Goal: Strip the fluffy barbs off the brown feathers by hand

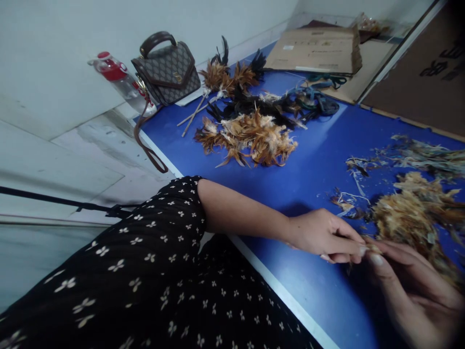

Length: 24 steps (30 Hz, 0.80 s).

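Note:
My left hand (pixel 327 235) lies on the blue table (pixel 319 160) with its fingers pinched together at a small tuft of brown feathers (pixel 372 248). My right hand (pixel 414 286) comes in from the lower right, and its thumb and fingers pinch the same tuft. Just right of both hands lies a loose heap of tan and brown feathers (pixel 414 213). Farther back on the table rests a pile of finished feather bundles (pixel 250 135), orange-brown and black, some on thin sticks.
A patterned handbag (pixel 167 68) with a hanging strap and a clear bottle with a red cap (pixel 119 80) stand at the table's far left corner. Flat cardboard boxes (pixel 319 48) lie at the back. Dark cords (pixel 319 104) lie near the feather bundles.

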Motion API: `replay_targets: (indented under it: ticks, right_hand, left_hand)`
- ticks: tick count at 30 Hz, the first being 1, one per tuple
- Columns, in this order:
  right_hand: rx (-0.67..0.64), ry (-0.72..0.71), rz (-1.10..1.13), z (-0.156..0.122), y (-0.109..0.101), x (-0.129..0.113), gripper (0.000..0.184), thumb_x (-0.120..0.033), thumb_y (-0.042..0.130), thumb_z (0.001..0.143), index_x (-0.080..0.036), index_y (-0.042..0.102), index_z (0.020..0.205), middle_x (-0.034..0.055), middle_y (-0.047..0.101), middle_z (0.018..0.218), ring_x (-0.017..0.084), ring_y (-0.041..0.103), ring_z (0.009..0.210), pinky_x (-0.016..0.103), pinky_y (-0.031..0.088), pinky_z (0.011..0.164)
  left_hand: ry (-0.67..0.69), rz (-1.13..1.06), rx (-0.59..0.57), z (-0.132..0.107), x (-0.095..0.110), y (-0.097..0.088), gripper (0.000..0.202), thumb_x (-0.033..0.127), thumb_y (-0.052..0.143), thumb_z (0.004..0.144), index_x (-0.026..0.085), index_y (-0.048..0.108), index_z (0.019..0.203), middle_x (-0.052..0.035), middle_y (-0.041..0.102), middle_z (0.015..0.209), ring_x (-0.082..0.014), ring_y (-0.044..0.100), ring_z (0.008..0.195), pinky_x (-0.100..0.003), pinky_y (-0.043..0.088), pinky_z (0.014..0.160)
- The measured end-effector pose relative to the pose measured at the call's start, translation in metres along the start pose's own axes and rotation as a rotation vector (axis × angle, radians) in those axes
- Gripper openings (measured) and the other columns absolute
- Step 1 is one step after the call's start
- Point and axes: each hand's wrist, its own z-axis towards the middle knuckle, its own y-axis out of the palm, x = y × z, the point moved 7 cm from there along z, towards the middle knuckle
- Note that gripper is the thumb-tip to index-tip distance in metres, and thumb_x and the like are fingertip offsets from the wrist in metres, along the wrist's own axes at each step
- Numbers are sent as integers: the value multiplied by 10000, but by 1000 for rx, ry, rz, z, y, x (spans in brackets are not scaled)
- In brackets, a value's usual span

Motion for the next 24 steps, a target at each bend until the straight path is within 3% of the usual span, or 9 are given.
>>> replay_targets:
  ticks: [4,8,12,15,17,19,21,24]
  right_hand:
    - [-7,76,70,-3,-6,20,244,-527,853,846,-311,843,958,51,810,1019,249,750,851,434,671,862]
    - [-65,42,112,-6,-4,18,195,-458,885,826,-293,811,900,37,784,980,205,724,806,315,637,728]
    - [1,131,106,-8,-3,18,240,-503,878,825,-289,824,919,34,787,961,199,732,807,305,656,761]
    - [119,231,77,-12,-7,21,452,-588,849,831,-329,851,1201,51,829,1140,238,763,909,434,679,948]
    - [113,180,27,-10,-8,17,489,-602,835,839,-345,847,1254,62,832,1226,281,776,996,552,627,1096]
    - [57,63,2,-8,-6,10,367,-558,833,851,-351,877,1151,59,833,1235,305,782,1058,578,596,1153]
    - [-3,-46,14,-6,-4,2,260,-490,832,862,-358,886,1079,49,833,1217,307,792,1069,549,632,1109]
    - [-15,-108,21,-3,-4,-9,247,-429,841,860,-362,888,1092,44,834,1188,295,800,1040,509,684,1007]
  left_hand:
    - [-27,-11,-140,-3,0,8,422,497,980,756,167,718,775,49,566,562,-66,466,518,-255,332,533]
    - [-88,-39,-253,-1,-9,14,395,433,1033,676,162,761,768,34,567,558,-76,465,515,-251,304,503]
    - [-99,-167,-246,3,-11,13,394,365,1062,607,163,809,830,0,667,702,-66,474,520,-240,277,460]
    - [-92,-239,-220,5,-7,10,310,324,1021,684,157,819,850,-8,669,753,-45,452,512,-229,260,448]
    - [-115,-246,-214,6,-7,8,247,317,980,747,156,822,846,-11,660,746,-41,433,501,-226,250,442]
    - [-140,-235,-201,7,-8,7,237,320,975,751,160,821,834,-8,652,739,-39,415,495,-224,238,438]
    - [-145,-215,-194,8,-9,5,280,329,1007,703,166,819,831,-1,646,737,-39,407,498,-227,230,442]
    - [-111,-174,-171,7,-9,3,350,366,1035,662,164,807,834,-1,660,749,-45,432,504,-236,217,454]
